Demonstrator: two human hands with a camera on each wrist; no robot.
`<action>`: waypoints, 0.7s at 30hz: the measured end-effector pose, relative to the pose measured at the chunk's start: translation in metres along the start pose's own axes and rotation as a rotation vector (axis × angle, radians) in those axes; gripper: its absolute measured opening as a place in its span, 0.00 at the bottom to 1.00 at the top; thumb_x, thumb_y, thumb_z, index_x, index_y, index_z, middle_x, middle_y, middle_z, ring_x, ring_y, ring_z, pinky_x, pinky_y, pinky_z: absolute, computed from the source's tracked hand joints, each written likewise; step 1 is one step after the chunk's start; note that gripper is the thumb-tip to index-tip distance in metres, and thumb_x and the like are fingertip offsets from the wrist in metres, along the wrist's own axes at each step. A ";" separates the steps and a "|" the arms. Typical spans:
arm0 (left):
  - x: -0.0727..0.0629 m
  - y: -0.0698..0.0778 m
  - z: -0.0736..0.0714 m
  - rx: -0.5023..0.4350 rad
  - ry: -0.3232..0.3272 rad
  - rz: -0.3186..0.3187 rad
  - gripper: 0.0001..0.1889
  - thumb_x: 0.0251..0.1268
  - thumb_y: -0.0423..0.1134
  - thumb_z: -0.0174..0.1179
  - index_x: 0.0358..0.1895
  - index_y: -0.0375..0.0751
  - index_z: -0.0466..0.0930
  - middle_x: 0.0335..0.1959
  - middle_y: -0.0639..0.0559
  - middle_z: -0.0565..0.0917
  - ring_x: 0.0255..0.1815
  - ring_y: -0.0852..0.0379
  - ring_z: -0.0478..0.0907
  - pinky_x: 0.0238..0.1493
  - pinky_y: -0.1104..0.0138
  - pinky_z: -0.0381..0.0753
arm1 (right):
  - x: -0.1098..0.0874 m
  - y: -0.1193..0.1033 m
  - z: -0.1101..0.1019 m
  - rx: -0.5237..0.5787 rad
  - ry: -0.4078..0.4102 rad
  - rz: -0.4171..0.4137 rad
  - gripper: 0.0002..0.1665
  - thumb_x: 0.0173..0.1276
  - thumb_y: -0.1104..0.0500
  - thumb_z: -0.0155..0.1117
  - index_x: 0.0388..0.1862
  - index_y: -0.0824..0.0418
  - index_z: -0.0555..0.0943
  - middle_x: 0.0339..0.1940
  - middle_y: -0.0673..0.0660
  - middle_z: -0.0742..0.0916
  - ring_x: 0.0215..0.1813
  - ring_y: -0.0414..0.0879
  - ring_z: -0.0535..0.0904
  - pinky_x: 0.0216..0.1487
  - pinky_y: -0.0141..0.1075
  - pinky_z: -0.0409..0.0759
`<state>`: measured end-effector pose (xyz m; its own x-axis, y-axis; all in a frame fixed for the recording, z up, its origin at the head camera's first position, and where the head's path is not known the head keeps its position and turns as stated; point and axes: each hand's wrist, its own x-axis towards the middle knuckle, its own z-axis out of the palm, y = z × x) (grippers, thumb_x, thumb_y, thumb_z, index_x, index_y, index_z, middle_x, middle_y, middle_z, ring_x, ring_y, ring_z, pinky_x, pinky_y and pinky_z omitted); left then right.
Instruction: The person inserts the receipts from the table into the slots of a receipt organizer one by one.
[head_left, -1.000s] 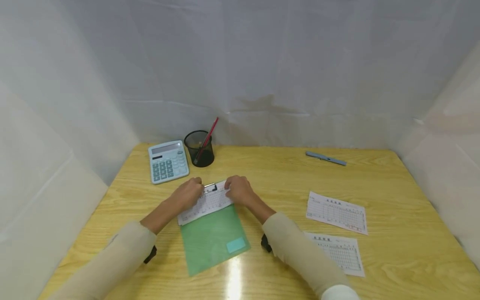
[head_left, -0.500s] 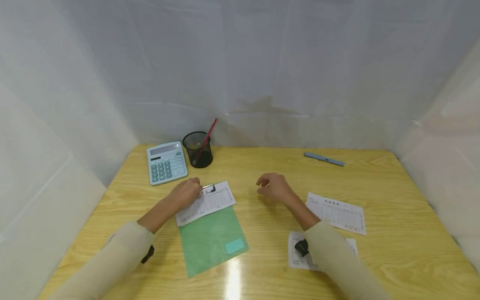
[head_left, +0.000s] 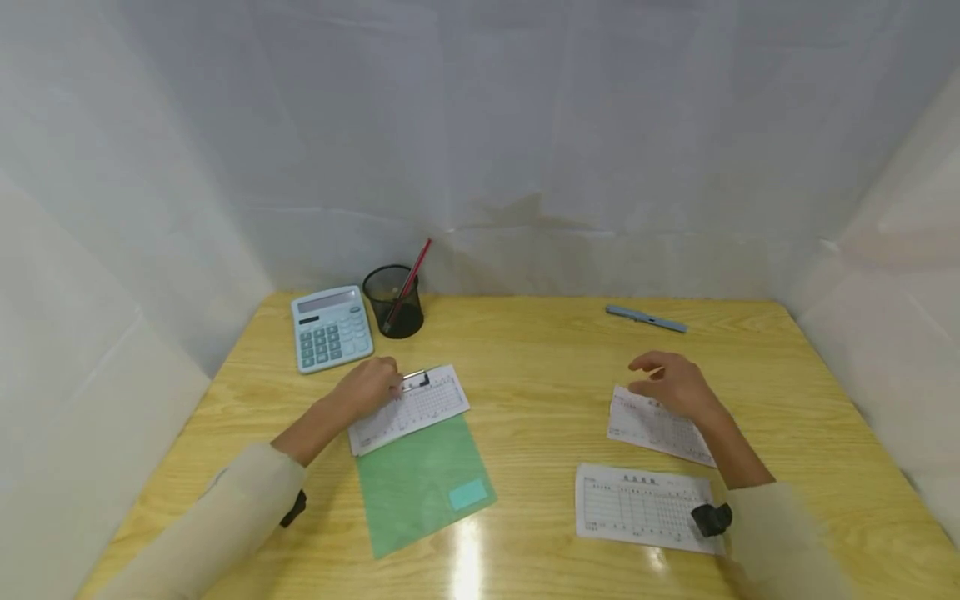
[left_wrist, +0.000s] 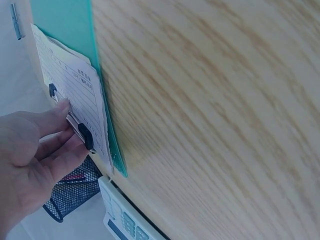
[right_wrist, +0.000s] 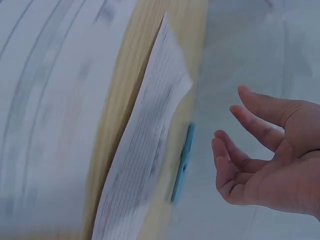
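My left hand (head_left: 369,390) pinches the metal clip (left_wrist: 75,122) at the top of a green clipboard (head_left: 420,483), thumb on one side and fingers on the other. Under the clip lie printed forms (head_left: 427,404), their edges slightly uneven in the left wrist view. My right hand (head_left: 675,385) hovers over the upper loose form (head_left: 652,425) on the right with loosely bent fingers and holds nothing. In the right wrist view its fingertips (right_wrist: 243,90) are apart from the paper. Nearer the table's front lies a second loose form (head_left: 637,504).
A pale blue calculator (head_left: 332,329) and a black mesh pen cup (head_left: 393,304) with a red pencil (head_left: 417,265) stand at the back left. A blue pen (head_left: 647,318) lies at the back right. White sheeting (head_left: 480,125) surrounds the wooden table (head_left: 540,558).
My right hand has left the clipped forms and moved right, over the upper loose form. The left hand has stayed at the clip.
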<state>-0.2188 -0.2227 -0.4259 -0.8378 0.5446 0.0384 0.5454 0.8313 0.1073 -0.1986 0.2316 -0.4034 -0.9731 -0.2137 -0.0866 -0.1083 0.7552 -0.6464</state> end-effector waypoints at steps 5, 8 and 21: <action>0.002 -0.001 0.000 -0.004 -0.023 -0.014 0.03 0.57 0.32 0.64 0.28 0.37 0.85 0.26 0.48 0.79 0.26 0.59 0.71 0.27 0.69 0.72 | -0.017 0.034 -0.017 -0.127 0.001 0.029 0.22 0.64 0.57 0.65 0.52 0.70 0.77 0.57 0.77 0.76 0.54 0.72 0.74 0.45 0.56 0.78; 0.002 -0.002 0.001 0.005 -0.029 -0.016 0.04 0.57 0.33 0.64 0.28 0.37 0.85 0.26 0.48 0.79 0.26 0.59 0.71 0.27 0.69 0.73 | -0.025 0.048 -0.022 -0.165 0.006 0.073 0.21 0.61 0.58 0.67 0.49 0.71 0.78 0.54 0.77 0.77 0.53 0.72 0.74 0.46 0.56 0.76; 0.000 0.000 -0.001 0.019 -0.020 0.004 0.05 0.57 0.36 0.65 0.29 0.38 0.85 0.27 0.48 0.79 0.27 0.59 0.72 0.28 0.68 0.74 | -0.038 0.069 -0.018 -0.180 -0.036 0.165 0.23 0.49 0.61 0.75 0.42 0.71 0.79 0.49 0.75 0.79 0.43 0.59 0.75 0.40 0.44 0.75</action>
<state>-0.2185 -0.2230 -0.4250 -0.8350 0.5500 0.0187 0.5493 0.8310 0.0880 -0.1729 0.3026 -0.4308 -0.9731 -0.0979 -0.2086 0.0136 0.8792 -0.4762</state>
